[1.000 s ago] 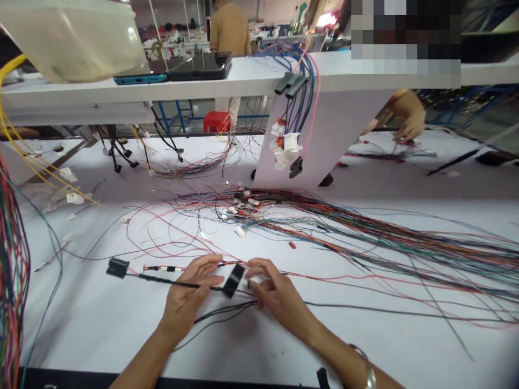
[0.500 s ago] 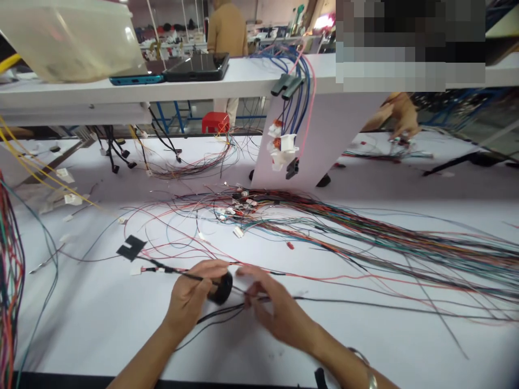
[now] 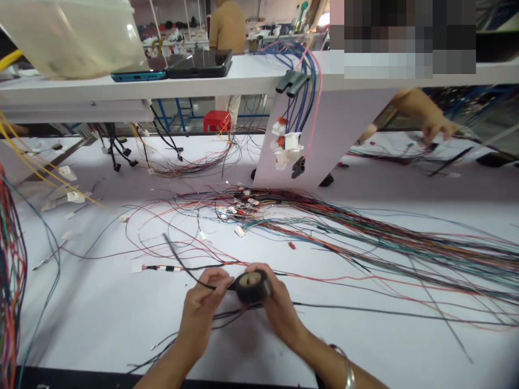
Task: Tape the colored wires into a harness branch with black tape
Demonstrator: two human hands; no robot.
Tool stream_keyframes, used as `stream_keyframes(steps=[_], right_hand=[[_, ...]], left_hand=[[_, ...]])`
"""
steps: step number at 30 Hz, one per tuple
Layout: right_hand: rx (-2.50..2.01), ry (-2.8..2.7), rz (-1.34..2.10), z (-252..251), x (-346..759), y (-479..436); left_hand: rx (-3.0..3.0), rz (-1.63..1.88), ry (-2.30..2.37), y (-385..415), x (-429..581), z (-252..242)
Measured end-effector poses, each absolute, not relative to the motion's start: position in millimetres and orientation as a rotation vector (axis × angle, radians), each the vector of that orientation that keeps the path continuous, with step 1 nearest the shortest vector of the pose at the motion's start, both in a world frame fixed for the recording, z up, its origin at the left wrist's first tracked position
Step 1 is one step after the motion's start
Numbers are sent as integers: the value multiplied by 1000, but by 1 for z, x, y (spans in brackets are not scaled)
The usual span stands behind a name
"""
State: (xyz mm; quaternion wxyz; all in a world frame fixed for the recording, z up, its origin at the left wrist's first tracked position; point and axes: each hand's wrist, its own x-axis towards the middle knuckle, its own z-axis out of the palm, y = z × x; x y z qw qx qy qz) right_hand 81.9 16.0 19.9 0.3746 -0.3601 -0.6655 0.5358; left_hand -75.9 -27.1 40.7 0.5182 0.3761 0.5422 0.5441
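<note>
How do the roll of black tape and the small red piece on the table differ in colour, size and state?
Colour: the roll of black tape has a pale core, while the red piece looks red. Size: the roll is clearly larger than the piece. State: the right hand holds the roll; the piece lies on the white table.

"Which colours are showing on the tape [image 3: 252, 295]?"

"Black is circling a tan core [image 3: 245, 280], while the cable [image 3: 178, 257] is running solid black."

"And the lead [image 3: 168, 268]?"

"It is displaying black and white bands, with red showing beside a white plug [image 3: 138, 268]."

"Farther back?"

"The bundle [image 3: 385, 229] is mixing red, black, green and orange across a white table [image 3: 89, 319]; blue wires [image 3: 311, 100] are mingling with a pink wire [image 3: 320, 81], and a stool [image 3: 216, 121] is glowing bright red."
</note>
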Motion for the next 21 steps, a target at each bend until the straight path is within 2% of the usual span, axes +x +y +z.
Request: stream_keyframes(steps=[3, 5, 8, 12, 15, 17, 21], right_hand=[[-1056, -1457, 1880, 16, 82, 27], [-1078, -1544, 1906, 15, 85, 31], [-1050, -1748, 1456, 25, 93, 27], [-620, -2196, 677, 52, 98, 16], [-535, -2472, 141, 59, 88, 14], [-630, -2524, -1, 57, 79, 16], [-910, -2602, 217, 53, 70, 23]], left_hand=[[1244, 1295, 1146, -19, -82, 46], [1433, 1243, 1092, -12, -87, 49], [1462, 1206, 1220, -9, -89, 50], [1090, 1242, 1354, -15, -80, 46], [910, 1257, 1387, -21, -75, 42], [923, 1285, 1440, -24, -74, 40], [1103, 1361, 1494, -32, -71, 37]])
